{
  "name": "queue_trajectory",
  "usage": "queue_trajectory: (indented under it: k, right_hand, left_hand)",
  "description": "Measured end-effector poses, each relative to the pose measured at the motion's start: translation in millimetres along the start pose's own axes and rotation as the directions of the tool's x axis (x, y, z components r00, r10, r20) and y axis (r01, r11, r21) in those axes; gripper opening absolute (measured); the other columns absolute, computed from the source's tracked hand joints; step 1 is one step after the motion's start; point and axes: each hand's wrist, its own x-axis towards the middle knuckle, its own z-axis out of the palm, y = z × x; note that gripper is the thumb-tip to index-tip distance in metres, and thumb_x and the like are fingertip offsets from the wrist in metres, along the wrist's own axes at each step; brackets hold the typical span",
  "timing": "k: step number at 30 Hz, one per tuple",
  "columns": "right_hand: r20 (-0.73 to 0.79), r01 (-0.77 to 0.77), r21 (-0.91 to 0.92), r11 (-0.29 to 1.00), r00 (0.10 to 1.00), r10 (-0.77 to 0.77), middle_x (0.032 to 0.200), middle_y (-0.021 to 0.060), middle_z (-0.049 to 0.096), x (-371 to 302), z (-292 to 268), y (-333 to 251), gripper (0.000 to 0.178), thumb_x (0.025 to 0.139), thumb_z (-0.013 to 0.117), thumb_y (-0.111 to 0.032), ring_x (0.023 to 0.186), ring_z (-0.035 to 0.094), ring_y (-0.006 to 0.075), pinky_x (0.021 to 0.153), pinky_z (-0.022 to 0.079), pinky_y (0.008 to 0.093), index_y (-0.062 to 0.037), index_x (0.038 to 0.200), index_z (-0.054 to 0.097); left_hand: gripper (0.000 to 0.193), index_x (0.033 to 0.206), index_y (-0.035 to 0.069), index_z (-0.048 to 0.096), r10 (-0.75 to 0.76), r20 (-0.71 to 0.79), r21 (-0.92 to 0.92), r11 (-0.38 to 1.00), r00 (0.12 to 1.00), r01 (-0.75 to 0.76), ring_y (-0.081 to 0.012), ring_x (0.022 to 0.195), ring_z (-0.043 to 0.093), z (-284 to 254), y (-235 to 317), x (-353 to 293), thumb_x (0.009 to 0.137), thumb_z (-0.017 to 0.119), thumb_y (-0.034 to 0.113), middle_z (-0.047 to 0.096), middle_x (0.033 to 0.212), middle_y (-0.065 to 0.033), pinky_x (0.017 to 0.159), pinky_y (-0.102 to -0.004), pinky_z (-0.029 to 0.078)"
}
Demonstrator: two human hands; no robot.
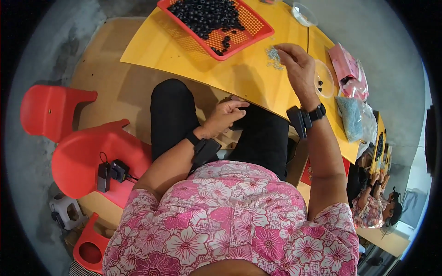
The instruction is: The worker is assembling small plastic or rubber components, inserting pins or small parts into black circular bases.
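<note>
The right hand (294, 62) rested on the yellow table (248, 76), fingers curled narrow with the fingertips pinched at a small pile of grey metal parts (274, 56); whether a part was held between them could not be told. The pile lay just beside the near corner of the red mesh tray (258, 27) and was spread loosely, with no clear long axis; the single parts were too small to tell which way they pointed. The tray held a heap of black rubber rings (207, 14). The left hand (226, 116) sat below the table edge over the lap, fingers curled nearly closed, contents not visible. A clear plastic dish (325, 80) with a few black rings stood just right of the right hand. Beyond it lay a pink bag (348, 69) and a blue-filled bag (352, 117). Red chairs (87, 156) stood at the left.
</note>
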Motion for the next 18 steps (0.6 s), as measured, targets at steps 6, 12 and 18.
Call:
queue_trajectory:
  k: [6,12,18]
  right_hand:
    - [0.345,0.466,-0.207,0.861,0.858,-0.381,0.087,0.0143,0.065,66,58,4,0.016,0.08,0.06,-0.008,0.078,0.063,0.0279,0.071,0.05,0.0325,-0.0035,0.094,0.066]
    - [0.71,0.505,-0.354,0.788,0.693,-0.126,0.085,0.0118,0.066,114,97,31,0.022,0.074,0.064,-0.004,0.081,0.064,0.0253,0.071,0.05,0.033,-0.0043,0.096,0.065]
    - [0.762,0.597,-0.421,0.683,0.641,-0.09,0.083,0.0122,0.066,132,118,40,0.03,0.066,0.068,-0.004,0.079,0.064,0.0279,0.07,0.051,0.0352,-0.0079,0.096,0.065]
  left_hand:
    - [0.03,0.116,0.004,0.058,0.02,-0.025,-0.036,0.999,0.999,-0.021,-0.0007,0.057,0.038,-1,15,-2,0.088,0.058,0.014,0.044,0.071,0.0085,0.049,-0.0155,0.034]
    - [0.021,0.105,0.001,0.064,0.002,-0.025,-0.063,0.998,1.0,-0.004,-0.0018,0.062,0.041,-1,28,0,0.086,0.061,0.011,0.048,0.07,0.0075,0.058,-0.0179,0.037]
    - [0.016,0.1,0.002,0.064,0.025,-0.001,-0.072,0.997,1.0,-0.025,-0.0015,0.068,0.046,-1,27,4,0.088,0.059,0.012,0.056,0.078,0.0053,0.061,-0.0173,0.04]
